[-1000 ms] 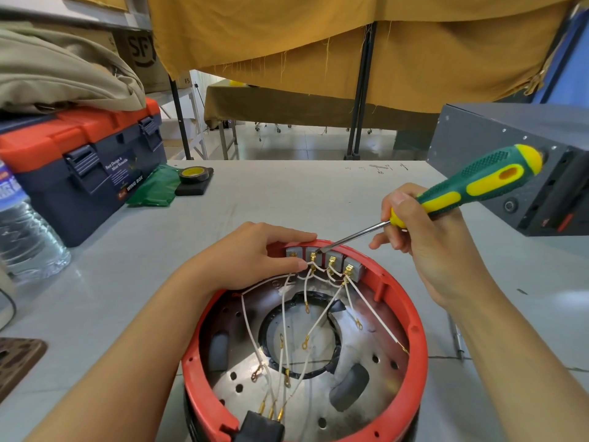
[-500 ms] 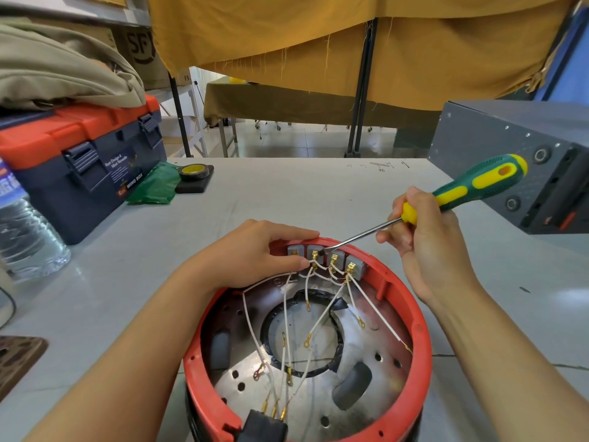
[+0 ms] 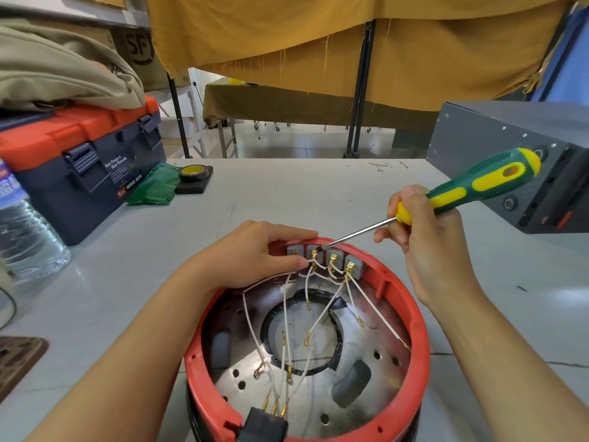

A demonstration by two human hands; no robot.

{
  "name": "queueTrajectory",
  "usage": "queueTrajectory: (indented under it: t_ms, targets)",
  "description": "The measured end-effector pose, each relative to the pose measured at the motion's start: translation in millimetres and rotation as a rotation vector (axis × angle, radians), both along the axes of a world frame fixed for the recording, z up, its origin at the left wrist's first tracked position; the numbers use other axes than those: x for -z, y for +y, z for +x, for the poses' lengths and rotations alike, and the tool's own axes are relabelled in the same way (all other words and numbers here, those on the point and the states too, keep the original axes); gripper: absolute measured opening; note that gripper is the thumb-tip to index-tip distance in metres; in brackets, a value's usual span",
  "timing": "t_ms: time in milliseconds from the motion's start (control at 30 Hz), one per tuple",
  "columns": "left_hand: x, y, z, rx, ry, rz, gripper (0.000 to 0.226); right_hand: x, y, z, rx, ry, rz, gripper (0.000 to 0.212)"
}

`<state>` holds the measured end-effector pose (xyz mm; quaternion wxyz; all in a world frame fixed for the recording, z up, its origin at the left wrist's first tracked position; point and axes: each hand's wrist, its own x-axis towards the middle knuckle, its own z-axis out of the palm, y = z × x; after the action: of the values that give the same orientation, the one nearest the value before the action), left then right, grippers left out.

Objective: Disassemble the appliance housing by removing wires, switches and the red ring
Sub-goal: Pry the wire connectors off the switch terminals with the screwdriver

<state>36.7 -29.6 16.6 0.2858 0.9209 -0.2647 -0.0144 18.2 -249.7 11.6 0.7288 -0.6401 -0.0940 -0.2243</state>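
Observation:
The round appliance housing (image 3: 366, 346) stands near the table's front edge, open side up, with the red ring (image 3: 418, 330) around its rim. Several grey switches (image 3: 331, 258) sit in a row on the far inner rim. Thin white wires (image 3: 285, 327) run from them across the metal plate to a black connector block (image 3: 264, 425). My left hand (image 3: 251, 255) grips the far left rim, fingers outside and thumb inside by the first switch. My right hand (image 3: 427, 247) holds a green and yellow screwdriver (image 3: 484, 183), whose tip touches the second switch.
An orange and navy toolbox (image 3: 79, 161) with a beige cloth on it stands at the left, a water bottle (image 3: 25, 237) in front of it. A tape roll (image 3: 192, 172) and green bag (image 3: 156, 186) lie behind. A grey metal box (image 3: 510, 138) stands at the right.
My right hand has shifted slightly to the right with the screwdriver, whose tip stays at the switches. The left hand keeps its hold on the rim.

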Motion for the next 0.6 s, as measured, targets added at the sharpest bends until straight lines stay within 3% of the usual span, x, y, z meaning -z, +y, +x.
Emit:
queueTrajectory:
  t_ms: [400, 600]
  targets:
    - [-0.4, 0.1, -0.2, 0.004, -0.011, 0.002, 0.044, -5.0, -2.9, -7.3, -0.084, -0.119, -0.243, 0.024]
    - [-0.9, -0.2, -0.8, 0.0, 0.002, 0.005, 0.045, -2.7, 0.2, -2.3, -0.042, 0.017, -0.02, 0.032]
